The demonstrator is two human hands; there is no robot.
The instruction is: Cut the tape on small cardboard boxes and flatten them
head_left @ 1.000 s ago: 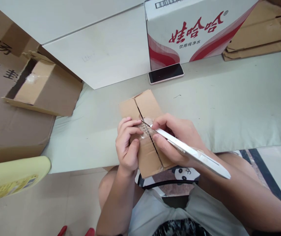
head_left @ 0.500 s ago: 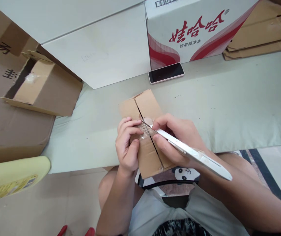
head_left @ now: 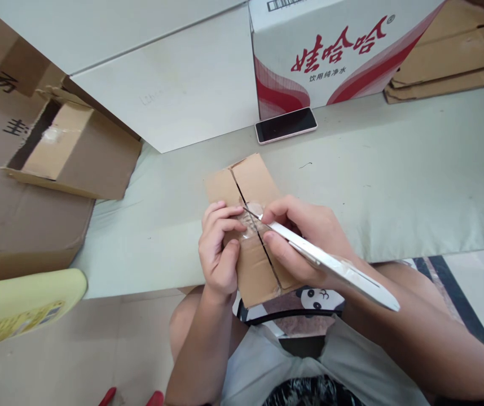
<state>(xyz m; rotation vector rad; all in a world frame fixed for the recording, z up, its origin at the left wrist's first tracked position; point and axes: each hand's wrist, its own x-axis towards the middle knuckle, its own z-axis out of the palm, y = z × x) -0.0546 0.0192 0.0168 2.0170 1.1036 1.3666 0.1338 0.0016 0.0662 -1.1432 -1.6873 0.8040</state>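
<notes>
Pale green cloth surface (head_left: 394, 180): oblong tan cardboard box (head_left: 256, 259) at near edge, long axis away from us. Our left hand (head_left: 219, 248) half-curled on it, grip unclear; right hand (head_left: 309, 237) clasps slim white knife (head_left: 324, 256), blade (head_left: 252, 213) across seam.

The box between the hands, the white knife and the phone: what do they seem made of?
The box seems to be matte brown cardboard, judging by its creased surface; the tape on top looks like shiny, clear plastic. The knife has a smooth white handle, likely plastic, and a thin dark blade, probably metal. The phone has a glossy black front, perhaps glass.
</notes>
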